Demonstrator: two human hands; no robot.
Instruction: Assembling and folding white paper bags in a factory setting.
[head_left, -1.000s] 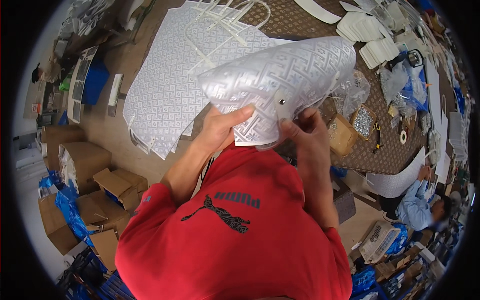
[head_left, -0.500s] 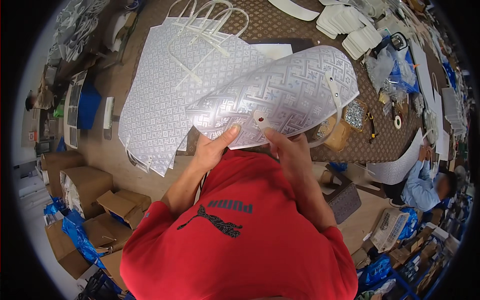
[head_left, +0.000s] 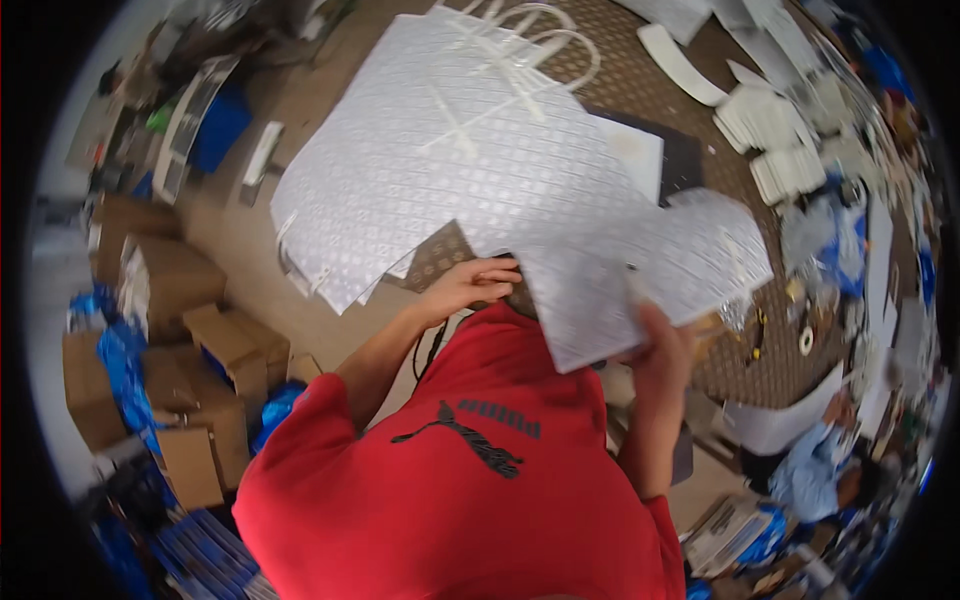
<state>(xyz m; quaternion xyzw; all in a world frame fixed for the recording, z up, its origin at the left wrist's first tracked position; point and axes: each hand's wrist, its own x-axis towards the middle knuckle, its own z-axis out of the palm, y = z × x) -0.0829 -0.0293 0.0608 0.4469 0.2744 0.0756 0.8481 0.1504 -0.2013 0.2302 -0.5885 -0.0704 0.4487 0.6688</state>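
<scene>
My right hand (head_left: 660, 345) grips the near edge of a silver-white patterned bag panel (head_left: 590, 310), blurred by motion. The panel slants over the table's near edge, with one corner hanging toward my red shirt. Its far right end is raised and curved, and a pale strap there is smeared. Just left of the panel, my left hand (head_left: 470, 288) is off it, its fingers loosely bent with nothing seen in them. Beyond lies a stack of similar panels (head_left: 370, 150), with white looped handles (head_left: 550, 50) on top.
The table (head_left: 610, 45) has a brown patterned cover. White cut pieces (head_left: 765, 140), clear and blue plastic bags (head_left: 840, 235), a tape roll (head_left: 806, 341) and a yellow-black tool (head_left: 758, 335) lie right. Cardboard boxes (head_left: 180, 285) stand left. A person in light blue (head_left: 808, 470) sits at right.
My left hand has let go of the panel and moved slightly right. My right hand has carried the panel right and nearer me, turning it. The whole view has shifted.
</scene>
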